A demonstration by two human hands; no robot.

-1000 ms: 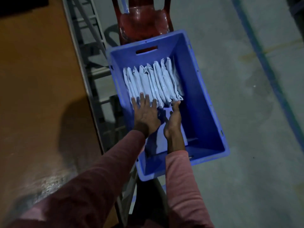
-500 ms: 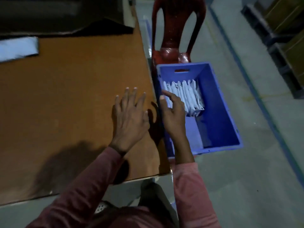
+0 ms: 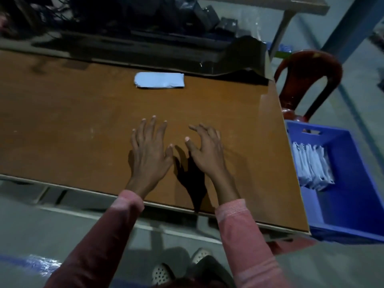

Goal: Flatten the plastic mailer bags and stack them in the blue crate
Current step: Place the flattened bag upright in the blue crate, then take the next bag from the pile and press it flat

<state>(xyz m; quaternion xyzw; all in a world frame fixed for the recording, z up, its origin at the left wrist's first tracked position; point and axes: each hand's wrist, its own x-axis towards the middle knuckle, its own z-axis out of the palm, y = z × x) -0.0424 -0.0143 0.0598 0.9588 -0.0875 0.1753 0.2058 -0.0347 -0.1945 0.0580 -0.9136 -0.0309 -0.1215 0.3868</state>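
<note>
Hovering low over the brown table [image 3: 62,125], centre of frame, head view: left hand [image 3: 150,150] with fingers straight and spread, holding nothing. Right hand [image 3: 204,148] just beside it, fingers loosely curved, thumb apart, also holding nothing. Cannot tell whether either palm touches the surface. Pink sleeves [image 3: 239,225] run in from the lower edge.

One flattened pale mailer bag [image 3: 159,80] lies alone on the table, above the hands and well apart from them, near the far edge.

Blue crate [image 3: 345,210] at right of frame, past the table's edge. A row of mailer bags [image 3: 312,165] stands on edge inside, against its left wall. Red chair [image 3: 307,80] above the crate. Dark clutter [image 3: 145,28] along the top.
</note>
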